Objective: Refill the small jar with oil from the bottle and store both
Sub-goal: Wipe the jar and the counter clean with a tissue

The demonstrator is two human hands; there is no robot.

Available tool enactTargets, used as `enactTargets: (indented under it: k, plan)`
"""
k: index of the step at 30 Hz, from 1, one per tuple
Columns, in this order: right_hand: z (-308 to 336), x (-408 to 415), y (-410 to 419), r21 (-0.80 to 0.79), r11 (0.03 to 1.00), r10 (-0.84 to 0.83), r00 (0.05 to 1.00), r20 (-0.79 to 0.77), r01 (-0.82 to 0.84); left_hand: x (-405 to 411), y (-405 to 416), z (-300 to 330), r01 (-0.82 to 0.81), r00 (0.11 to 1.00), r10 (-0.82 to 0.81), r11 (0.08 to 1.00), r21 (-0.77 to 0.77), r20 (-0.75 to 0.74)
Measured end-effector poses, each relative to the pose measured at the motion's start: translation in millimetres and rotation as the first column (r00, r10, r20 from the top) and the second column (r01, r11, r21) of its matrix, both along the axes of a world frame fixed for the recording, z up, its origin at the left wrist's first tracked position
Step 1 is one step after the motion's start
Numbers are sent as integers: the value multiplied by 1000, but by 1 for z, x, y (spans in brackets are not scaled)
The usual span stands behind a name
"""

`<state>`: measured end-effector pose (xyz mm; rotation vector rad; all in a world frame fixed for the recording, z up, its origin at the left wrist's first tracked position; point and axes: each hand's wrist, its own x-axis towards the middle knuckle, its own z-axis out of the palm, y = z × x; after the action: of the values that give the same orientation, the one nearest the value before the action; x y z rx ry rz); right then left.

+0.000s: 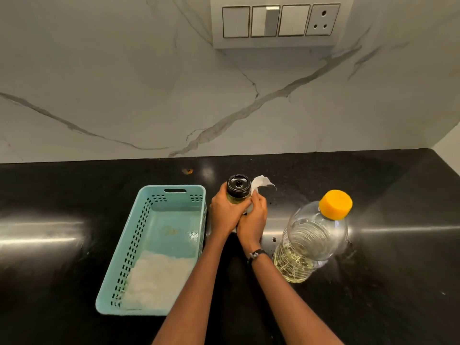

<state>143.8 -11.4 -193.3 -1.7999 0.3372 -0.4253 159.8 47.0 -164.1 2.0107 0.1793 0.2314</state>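
The small clear glass jar with the black screw lid (238, 190) sits upright on the black polished stone worktop (385, 195), just beyond the middle, and I have both hands round it. My left hand (224, 212) curls about its body from the left; my right hand (252, 220) presses a crumpled white paper tissue (260, 184) against its right side, fingers closed on the tissue. The lid is on and pale oil shows through the glass, so I judge the pouring done and this to be the wiping-down before storing.

Near on my right stands the large clear plastic oil bottle with the orange cap (308, 237), capped, upright, a shallow level of oil at its bottom. Just to my left lies the long turquoise perforated plastic basket (201, 220), a white cloth or paper (156, 280) lining its near end, the far end bare.

Next, I reckon, I let the tissue go and lift the jar left over the basket's wall, high enough to clear the rim. The bottle's ribbed sides may be slick, so a firm grip there. The worktop runs open to both sides; the veined white marble wall (124, 83) closes it behind.
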Motion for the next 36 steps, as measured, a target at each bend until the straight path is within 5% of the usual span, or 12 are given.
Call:
enactTargets:
  k: [14,20,27,36]
  plan:
    - [32,-63,-4,129,992,20,997,-74,-11,-37,-9,23,42,980,-61,994,-104,-188]
    - [71,-174,-49,61,989,132,991,4,-132,-111,-3,46,341,924,-377,888,-309,-61]
    - [91,-219,-117,-22,978,-202,974,107,205,-141,-25,62,534,844,-537,840,-91,-5]
    - [99,-170,-134,-120,993,12,987,160,7,-123,-60,78,525,851,-520,847,-85,73]
